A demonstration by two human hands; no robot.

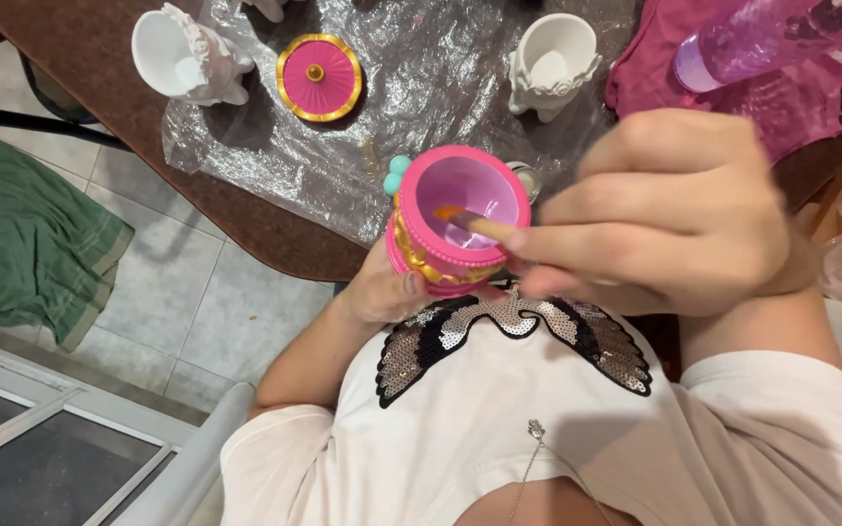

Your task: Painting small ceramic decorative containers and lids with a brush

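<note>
Over brown table [99, 58], left fingers [411, 284] grip pink cup [455, 219]; right hand [669, 209] perhaps brushing inside.

Even, fairly bright indoor light. Glare glints off the crinkled plastic sheet [421, 88] toward twelve o'clock. The right hand [669, 214] at three o'clock is motion-blurred (fingers smeared); soft shadows fall on the counter [99, 58] beneath the pots.

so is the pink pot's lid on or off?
Off. The pink pot in the left hand is open-topped, a brush tip inside; the pink lid lies apart on the plastic sheet.
</note>
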